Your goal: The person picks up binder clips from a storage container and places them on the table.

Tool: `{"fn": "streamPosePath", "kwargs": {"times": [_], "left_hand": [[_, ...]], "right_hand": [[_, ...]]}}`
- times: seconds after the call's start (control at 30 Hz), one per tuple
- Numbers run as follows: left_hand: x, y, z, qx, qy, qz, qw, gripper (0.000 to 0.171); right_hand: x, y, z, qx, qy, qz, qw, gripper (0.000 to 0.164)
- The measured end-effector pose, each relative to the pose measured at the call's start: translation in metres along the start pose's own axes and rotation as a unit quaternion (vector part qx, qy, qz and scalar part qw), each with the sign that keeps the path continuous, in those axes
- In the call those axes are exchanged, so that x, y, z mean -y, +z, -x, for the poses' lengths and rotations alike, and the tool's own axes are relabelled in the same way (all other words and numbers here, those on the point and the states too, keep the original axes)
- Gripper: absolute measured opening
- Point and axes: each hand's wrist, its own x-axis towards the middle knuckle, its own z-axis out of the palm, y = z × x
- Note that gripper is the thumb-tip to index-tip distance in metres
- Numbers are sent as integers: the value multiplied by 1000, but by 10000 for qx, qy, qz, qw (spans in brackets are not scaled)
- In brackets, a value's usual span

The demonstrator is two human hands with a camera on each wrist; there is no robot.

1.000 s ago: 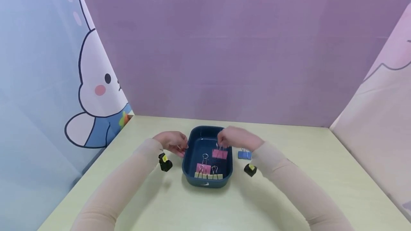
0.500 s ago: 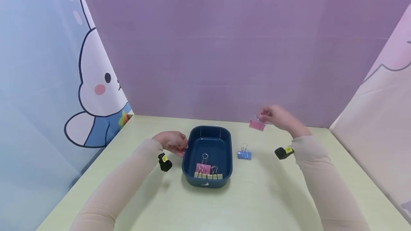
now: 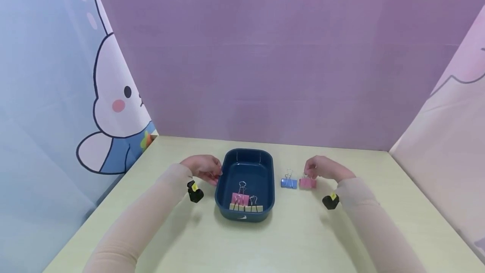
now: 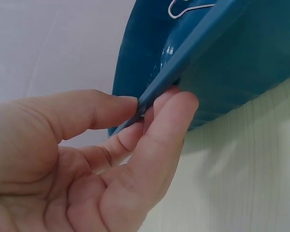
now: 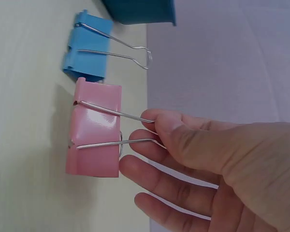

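My right hand (image 3: pixel 320 168) pinches the wire handle of a pink binder clip (image 5: pixel 97 128) between thumb and fingers. That clip stands beside a blue binder clip (image 5: pixel 89 46), right of the tray. My left hand (image 4: pixel 101 150) grips the left rim of a dark blue tray (image 4: pixel 183 53), thumb on the inner side and fingers under the outside. In the tray's near end, another pink binder clip (image 3: pixel 240 199) stands behind two pale yellow binder clips (image 3: pixel 254 209), their wire handles upward.
The pale table (image 3: pixel 242 247) runs back to a purple cloth backdrop (image 3: pixel 265 62). A blue cloth with a cartoon rabbit (image 3: pixel 117 92) hangs on the left, a pinkish-white cloth (image 3: pixel 454 138) on the right. Dark wrist cameras (image 3: pixel 331 201) sit at both sleeves.
My right hand has lifted the pink binder clip out of the tray, carried it right, and lowered it beside the blue one. The left hand has stayed at the rim.
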Motion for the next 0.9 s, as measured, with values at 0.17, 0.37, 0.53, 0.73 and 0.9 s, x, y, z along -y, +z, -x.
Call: {"fn": "streamPosePath", "kwargs": {"times": [0.17, 0.37, 0.53, 0.73, 0.9], "left_hand": [[-2, 0, 0, -49, -42, -2, 10000, 12], [-2, 1, 1, -58, 6, 3, 10000, 8], [0, 2, 2, -57, 72, 18, 10000, 7], [0, 1, 2, -35, 83, -5, 10000, 9], [-1, 1, 2, -21, 55, -24, 10000, 9]], "right_hand": [[-1, 5, -1, -8, -77, 86, 9999, 12], [1, 10, -2, 5, 73, -160, 9998, 13], [1, 12, -2, -19, 170, -212, 9996, 14], [0, 11, -2, -48, 210, -162, 9996, 15], [-3, 12, -3, -72, 191, -58, 9998, 16]]}}
